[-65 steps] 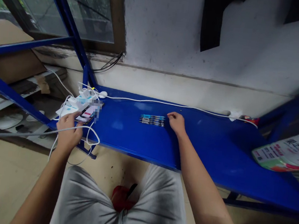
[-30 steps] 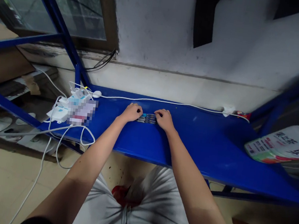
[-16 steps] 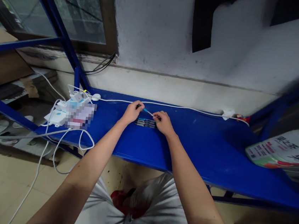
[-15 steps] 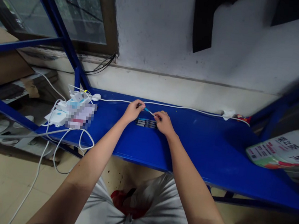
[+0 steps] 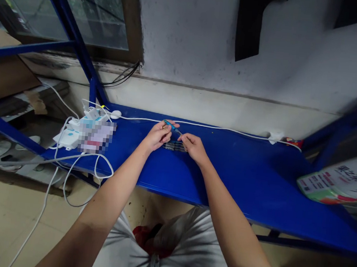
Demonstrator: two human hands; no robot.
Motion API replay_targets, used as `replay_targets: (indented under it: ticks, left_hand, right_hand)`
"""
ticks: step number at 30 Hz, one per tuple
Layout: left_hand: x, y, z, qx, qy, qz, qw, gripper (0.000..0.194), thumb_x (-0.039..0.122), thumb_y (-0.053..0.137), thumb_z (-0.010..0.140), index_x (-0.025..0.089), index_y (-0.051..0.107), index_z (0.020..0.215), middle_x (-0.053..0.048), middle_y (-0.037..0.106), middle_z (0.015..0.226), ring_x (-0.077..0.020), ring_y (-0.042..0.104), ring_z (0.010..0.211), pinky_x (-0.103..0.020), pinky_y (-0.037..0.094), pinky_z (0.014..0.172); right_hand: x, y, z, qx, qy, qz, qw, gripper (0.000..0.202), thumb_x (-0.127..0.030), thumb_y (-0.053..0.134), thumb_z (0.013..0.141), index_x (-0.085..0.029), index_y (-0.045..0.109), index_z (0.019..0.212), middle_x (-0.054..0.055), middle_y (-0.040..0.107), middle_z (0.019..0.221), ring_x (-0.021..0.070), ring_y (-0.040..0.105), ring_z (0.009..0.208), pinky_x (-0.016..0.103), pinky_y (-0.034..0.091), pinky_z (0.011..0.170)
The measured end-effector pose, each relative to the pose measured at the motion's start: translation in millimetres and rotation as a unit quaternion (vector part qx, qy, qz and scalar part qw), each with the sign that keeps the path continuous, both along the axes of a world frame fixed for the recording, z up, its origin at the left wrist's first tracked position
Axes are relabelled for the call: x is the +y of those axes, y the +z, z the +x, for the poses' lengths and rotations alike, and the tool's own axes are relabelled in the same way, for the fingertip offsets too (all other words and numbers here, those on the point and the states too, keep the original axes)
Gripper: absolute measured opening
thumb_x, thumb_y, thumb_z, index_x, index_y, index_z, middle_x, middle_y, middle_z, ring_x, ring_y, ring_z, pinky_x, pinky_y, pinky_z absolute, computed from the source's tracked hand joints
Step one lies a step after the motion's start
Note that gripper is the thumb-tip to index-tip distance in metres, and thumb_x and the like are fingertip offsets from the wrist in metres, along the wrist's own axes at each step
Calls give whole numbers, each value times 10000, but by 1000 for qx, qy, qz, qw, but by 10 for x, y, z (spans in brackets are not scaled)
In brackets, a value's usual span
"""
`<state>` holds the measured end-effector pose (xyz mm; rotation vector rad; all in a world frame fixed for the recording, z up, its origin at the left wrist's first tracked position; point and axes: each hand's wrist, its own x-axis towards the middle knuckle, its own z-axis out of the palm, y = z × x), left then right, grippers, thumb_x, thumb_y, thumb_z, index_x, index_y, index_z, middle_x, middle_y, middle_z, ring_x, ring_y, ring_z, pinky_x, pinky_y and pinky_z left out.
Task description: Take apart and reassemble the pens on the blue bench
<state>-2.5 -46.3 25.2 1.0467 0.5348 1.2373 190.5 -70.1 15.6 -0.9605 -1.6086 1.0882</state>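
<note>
A blue pen [image 5: 171, 126] with a slim silvery end is held above the blue tabletop [image 5: 238, 173], slanting down to the right. My left hand [image 5: 157, 137] is closed round its blue barrel. The thumb and fingers of my right hand [image 5: 194, 147] pinch at the silvery end; whether that is the pen's tip or a separate part, I cannot make out. Just below, several pens [image 5: 174, 146] lie side by side on the table, partly hidden by both hands.
At the left lie white power strips [image 5: 70, 132] with plugs and looping white cables [image 5: 107, 172]. A white cord [image 5: 223, 129] runs along the table's back edge. A printed plastic package [image 5: 336, 180] stands at the right. Blue metal posts [image 5: 84, 60] frame the table.
My left hand has turned so its fingers curl more openly under the pen, and the pen tilts more steeply. My right hand has shifted slightly left along with the silvery end.
</note>
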Motion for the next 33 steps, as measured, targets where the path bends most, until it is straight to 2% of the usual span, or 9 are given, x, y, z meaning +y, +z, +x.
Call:
replay_targets:
  ticks: [5,12,20,25,27,30,33]
  left_hand:
    - [-13,-52,70,3,40,-2,999,278,329,842,818,184,648,956,-77,784,1052,16,298,370,-206,195,411]
    - [-40,-73,158,-11,90,17,996,283,341,844,820,163,655,933,-95,795,1024,22,317,337,-213,198,393]
    - [-94,-15,225,-4,111,-2,994,306,371,851,825,171,644,930,-72,794,1023,24,308,341,-210,235,386]
    - [-47,-76,230,7,177,-21,984,529,533,886,762,184,490,726,-1,703,688,7,321,320,-199,221,374]
    - [-36,-90,209,23,189,-13,982,568,599,879,735,188,486,722,9,667,651,-13,386,334,-198,224,368]
    - [-58,-49,159,24,169,-12,985,547,628,864,733,193,542,819,-18,705,763,-66,546,429,-192,209,361]
    - [-91,20,113,25,113,-9,993,515,491,892,745,225,612,1087,-71,758,1065,-105,656,570,-189,245,376]
  right_hand:
    - [4,-9,8,8,-30,6,1000,487,-705,650,837,-225,704,779,-28,447,528,171,472,577,292,370,559]
    - [23,-9,6,-4,-41,30,999,401,-599,605,873,-227,651,728,-15,476,564,177,486,620,292,377,582]
    - [17,16,30,-61,-65,101,991,397,-539,533,922,-203,648,747,26,622,729,186,545,729,299,421,691]
    - [12,-26,9,-106,-66,141,982,328,-451,532,957,-193,705,852,17,646,743,173,543,694,295,395,673]
    - [11,-29,6,-106,-67,140,982,313,-433,533,962,-196,713,863,18,664,757,176,559,705,294,399,680]
    - [19,-20,23,-81,-76,132,985,318,-431,533,963,-198,710,838,27,693,788,190,601,749,301,429,725]
    - [34,-16,53,-60,-88,130,986,322,-439,549,955,-198,710,814,33,708,799,202,629,785,311,451,767]
